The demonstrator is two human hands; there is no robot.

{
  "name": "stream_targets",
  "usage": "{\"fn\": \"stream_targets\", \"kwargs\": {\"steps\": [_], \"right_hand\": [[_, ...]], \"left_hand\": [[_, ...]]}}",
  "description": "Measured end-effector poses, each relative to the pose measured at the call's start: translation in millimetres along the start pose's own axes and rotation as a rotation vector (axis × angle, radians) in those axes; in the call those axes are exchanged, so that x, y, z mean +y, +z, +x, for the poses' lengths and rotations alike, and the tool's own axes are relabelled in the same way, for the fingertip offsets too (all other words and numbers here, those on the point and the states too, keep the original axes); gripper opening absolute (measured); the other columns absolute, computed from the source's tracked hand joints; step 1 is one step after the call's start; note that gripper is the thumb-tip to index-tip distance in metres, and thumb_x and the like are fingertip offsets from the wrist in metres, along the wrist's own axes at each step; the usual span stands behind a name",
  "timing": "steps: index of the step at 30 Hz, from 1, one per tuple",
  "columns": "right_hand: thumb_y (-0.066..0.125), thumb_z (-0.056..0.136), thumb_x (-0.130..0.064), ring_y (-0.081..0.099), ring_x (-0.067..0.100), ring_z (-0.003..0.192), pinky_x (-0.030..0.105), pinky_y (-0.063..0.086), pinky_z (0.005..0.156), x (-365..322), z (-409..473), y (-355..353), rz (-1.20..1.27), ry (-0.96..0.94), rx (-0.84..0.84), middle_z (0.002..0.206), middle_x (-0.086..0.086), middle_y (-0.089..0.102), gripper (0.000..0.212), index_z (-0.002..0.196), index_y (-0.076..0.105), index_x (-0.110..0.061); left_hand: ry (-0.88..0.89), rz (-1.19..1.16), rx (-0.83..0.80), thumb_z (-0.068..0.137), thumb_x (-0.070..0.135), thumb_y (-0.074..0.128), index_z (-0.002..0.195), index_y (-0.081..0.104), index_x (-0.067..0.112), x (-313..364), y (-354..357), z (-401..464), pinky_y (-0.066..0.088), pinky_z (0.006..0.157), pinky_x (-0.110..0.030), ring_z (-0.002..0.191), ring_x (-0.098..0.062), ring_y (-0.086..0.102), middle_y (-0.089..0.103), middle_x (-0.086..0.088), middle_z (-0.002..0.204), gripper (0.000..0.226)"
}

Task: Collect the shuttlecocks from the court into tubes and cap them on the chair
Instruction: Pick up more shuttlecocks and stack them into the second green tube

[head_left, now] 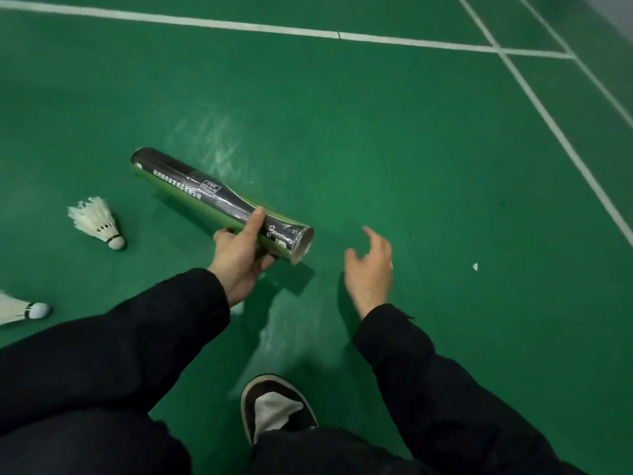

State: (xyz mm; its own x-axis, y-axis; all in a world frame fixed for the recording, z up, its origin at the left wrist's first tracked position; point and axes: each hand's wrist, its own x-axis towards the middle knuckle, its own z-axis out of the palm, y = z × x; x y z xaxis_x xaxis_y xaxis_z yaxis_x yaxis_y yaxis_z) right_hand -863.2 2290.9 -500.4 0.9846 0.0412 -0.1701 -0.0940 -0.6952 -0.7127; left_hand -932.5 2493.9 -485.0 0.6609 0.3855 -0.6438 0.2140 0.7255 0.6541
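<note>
Left hand (pixel 239 258) grips the stiff black-and-green cardboard tube (pixel 219 200) near its open end, right hand (pixel 370 269) hangs empty, and the light, fragile white feather shuttlecock (pixel 97 223) on the green court floor (pixel 411 149) looks best pinched by its cork.

The tube (pixel 219 200) sits left of centre over the court floor (pixel 411 166), held off it and slanting from far-left to near-right, its open mouth toward the right hand (pixel 370 269). The left hand (pixel 239 252) wraps the tube near that mouth; the right hand hangs just right of it, apart from the tube. Left of the tube, a shuttlecock (pixel 97 222) lies on the floor, cork toward the near right. Nearer, at the left edge, a second shuttlecock (pixel 24 310) lies partly cut off. A shoe (pixel 275 406) stands on the floor below, between the two sleeves. Court lines (pixel 414 42) cross at the far right corner.
</note>
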Motion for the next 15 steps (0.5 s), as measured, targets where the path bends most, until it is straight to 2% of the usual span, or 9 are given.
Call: {"fn": "stream_targets", "kwargs": {"steps": [2, 3, 4, 6, 9, 11, 13, 15], "right_hand": [[0.068, 0.094, -0.017, 0.055, 0.019, 0.126, 0.035, 0.041, 0.113, 24.2, 21.6, -15.9, -0.053, 0.126, 0.027, 0.166, 0.009, 0.025, 0.078, 0.16, 0.027, -0.018], [0.072, 0.092, -0.017, 0.05, 0.023, 0.134, 0.037, 0.035, 0.117, 35.4, 31.1, -20.3, -0.06, 0.187, -0.033, 0.165, 0.013, 0.029, 0.081, 0.16, 0.027, -0.014], [0.074, 0.09, -0.017, 0.052, 0.027, 0.134, 0.039, 0.036, 0.116, 42.4, 37.2, -21.6, -0.077, 0.231, -0.106, 0.158, 0.017, 0.042, 0.075, 0.155, 0.037, -0.009], [0.076, 0.09, -0.017, 0.066, 0.026, 0.109, 0.04, 0.049, 0.102, 36.1, 33.4, -19.6, -0.051, 0.24, -0.202, 0.128, 0.015, 0.069, 0.042, 0.128, 0.064, -0.005], [0.075, 0.091, -0.015, 0.064, 0.017, 0.083, 0.036, 0.055, 0.082, -13.3, -0.6, -9.2, 0.323, 0.079, -0.106, 0.096, 0.004, 0.075, 0.012, 0.103, 0.075, -0.013], [0.075, 0.091, -0.011, 0.061, 0.017, 0.077, 0.031, 0.054, 0.074, -61.0, -30.6, 0.9, 0.491, -0.114, -0.13, 0.087, 0.005, 0.073, 0.008, 0.096, 0.075, -0.018], [0.075, 0.091, -0.01, 0.065, 0.013, 0.079, 0.022, 0.055, 0.072, -99.3, -59.3, 19.3, 0.461, -0.301, -0.273, 0.09, 0.004, 0.075, 0.008, 0.095, 0.074, -0.017], [0.075, 0.092, -0.012, 0.067, 0.009, 0.083, 0.018, 0.054, 0.075, -125.7, -79.1, 39.3, 0.367, -0.451, -0.308, 0.091, -0.004, 0.074, 0.006, 0.095, 0.074, -0.018]], "left_hand": [[-0.011, -0.005, -0.01, 0.092, 0.038, 0.076, 0.146, 0.039, 0.003, 0.7, -1.0, -4.2, 0.063, 0.076, -0.038, 0.096, -0.028, 0.078, 0.074, -0.015, 0.118, 0.074], [-0.013, -0.012, -0.004, 0.091, 0.037, 0.076, 0.146, 0.039, 0.004, 2.0, -2.9, -6.2, 0.063, 0.076, -0.039, 0.097, -0.028, 0.077, 0.074, -0.015, 0.119, 0.074], [-0.018, -0.021, 0.003, 0.091, 0.036, 0.076, 0.146, 0.038, 0.005, 4.6, -5.0, -8.4, 0.063, 0.076, -0.039, 0.097, -0.029, 0.077, 0.075, -0.015, 0.119, 0.073], [-0.014, -0.044, 0.021, 0.091, 0.034, 0.076, 0.147, 0.036, 0.008, 12.3, -12.4, -12.7, 0.064, 0.074, -0.038, 0.096, -0.027, 0.078, 0.076, -0.014, 0.117, 0.074], [0.036, -0.078, 0.088, 0.093, 0.034, 0.074, 0.145, 0.031, 0.01, 28.6, -32.4, -18.3, 0.065, 0.08, -0.041, 0.095, -0.023, 0.078, 0.075, -0.012, 0.116, 0.071], [0.088, -0.102, 0.152, 0.094, 0.036, 0.074, 0.144, 0.03, 0.011, 40.3, -50.7, -19.7, 0.063, 0.087, -0.044, 0.096, -0.02, 0.078, 0.074, -0.01, 0.119, 0.071], [0.122, -0.179, 0.199, 0.093, 0.038, 0.075, 0.146, 0.033, 0.008, 54.9, -70.6, -21.3, 0.063, 0.085, -0.045, 0.097, -0.022, 0.077, 0.075, -0.011, 0.118, 0.074], [0.143, -0.281, 0.226, 0.093, 0.038, 0.074, 0.146, 0.038, 0.004, 72.4, -91.2, -26.6, 0.065, 0.073, -0.04, 0.092, -0.022, 0.078, 0.077, -0.012, 0.114, 0.072]]}}
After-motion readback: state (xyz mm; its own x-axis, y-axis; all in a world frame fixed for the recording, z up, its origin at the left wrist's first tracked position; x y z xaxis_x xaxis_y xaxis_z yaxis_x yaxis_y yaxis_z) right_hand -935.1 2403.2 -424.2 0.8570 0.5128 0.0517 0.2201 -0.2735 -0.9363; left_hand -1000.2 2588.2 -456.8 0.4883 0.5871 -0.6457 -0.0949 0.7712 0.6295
